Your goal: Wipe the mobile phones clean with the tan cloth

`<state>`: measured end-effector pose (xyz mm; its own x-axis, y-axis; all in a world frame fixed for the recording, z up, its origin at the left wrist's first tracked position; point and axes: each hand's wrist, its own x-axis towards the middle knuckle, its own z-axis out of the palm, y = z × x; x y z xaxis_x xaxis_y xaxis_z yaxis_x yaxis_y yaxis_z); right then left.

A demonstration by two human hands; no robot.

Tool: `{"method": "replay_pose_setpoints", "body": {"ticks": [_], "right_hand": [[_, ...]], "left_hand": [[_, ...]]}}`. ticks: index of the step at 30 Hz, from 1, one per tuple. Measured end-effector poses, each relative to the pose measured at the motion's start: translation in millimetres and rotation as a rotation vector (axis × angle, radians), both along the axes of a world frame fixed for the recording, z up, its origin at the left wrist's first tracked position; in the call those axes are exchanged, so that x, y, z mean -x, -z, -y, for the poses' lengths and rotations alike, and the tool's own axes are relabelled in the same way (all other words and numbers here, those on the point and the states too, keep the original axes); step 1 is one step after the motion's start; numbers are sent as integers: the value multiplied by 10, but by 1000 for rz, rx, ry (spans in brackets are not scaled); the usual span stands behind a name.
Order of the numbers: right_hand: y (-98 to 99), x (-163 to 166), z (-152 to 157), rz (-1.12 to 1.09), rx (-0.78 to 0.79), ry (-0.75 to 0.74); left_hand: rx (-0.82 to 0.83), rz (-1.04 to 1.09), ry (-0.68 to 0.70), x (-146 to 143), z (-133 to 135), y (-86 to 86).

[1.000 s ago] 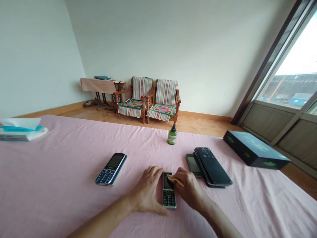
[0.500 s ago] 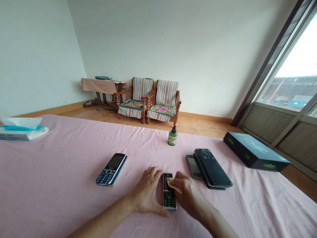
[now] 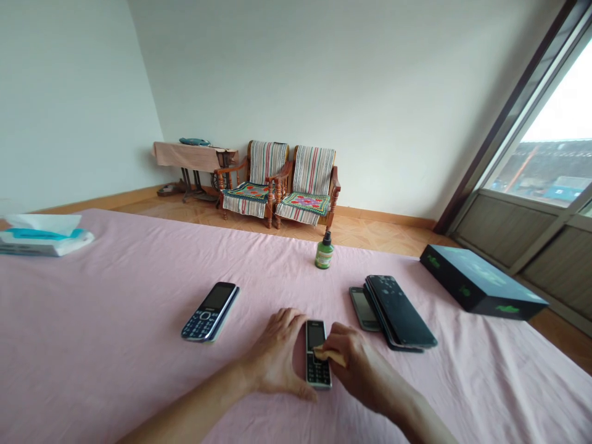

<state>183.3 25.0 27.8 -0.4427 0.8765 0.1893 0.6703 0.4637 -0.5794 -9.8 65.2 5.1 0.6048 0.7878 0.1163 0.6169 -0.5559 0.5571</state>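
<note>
A small black keypad phone (image 3: 316, 334) with a silver edge lies face up on the pink cloth. My left hand (image 3: 275, 354) brackets it from the left, index finger at its top corner and thumb at its bottom end, steadying it. Pinched in my right hand (image 3: 351, 354) is a folded yellowish cloth (image 3: 329, 354), pressed on the phone just below its screen; the fingers hide part of the cloth and the keys' right side. To the left lies a larger dark blue keypad phone (image 3: 210, 313), with another thin edge showing beneath it.
Right of my hands are stacked dark smartphones (image 3: 400, 311) and a grey phone (image 3: 364, 308) partly under them. A green spray bottle (image 3: 324, 253) stands near the far edge. A black box (image 3: 481, 280) sits at right, a tissue pack (image 3: 50, 239) at far left. Two wooden chairs (image 3: 308, 185) stand beyond.
My right hand has slid the cloth down from the phone's screen to the top of its keypad. My left hand stays around the phone. The view has shifted slightly.
</note>
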Motion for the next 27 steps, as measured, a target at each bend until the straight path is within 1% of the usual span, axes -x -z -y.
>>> {"method": "replay_pose_setpoints", "body": {"ticks": [6,10,13,18,22,24,27], "right_hand": [[65,85,-8,-43,-8,-9],[-6,30,-8,-40,27,-4],[-43,27,5,-33,24,2],[19,145,10,-71,-3,-33],[39,141,-14,-42,5,-39],[44,125,-24,0,-32,-25],[72,129,-32,114,-139,29]], "left_hand": [[-13,14,8,-2,0,-4],[-20,4,9,-7,5,-6],[-20,4,12,-6,6,6],[-24,10,14,3,0,25],[-23,17,14,3,1,7],[-19,17,12,3,4,2],[-16,19,10,0,7,6]]}}
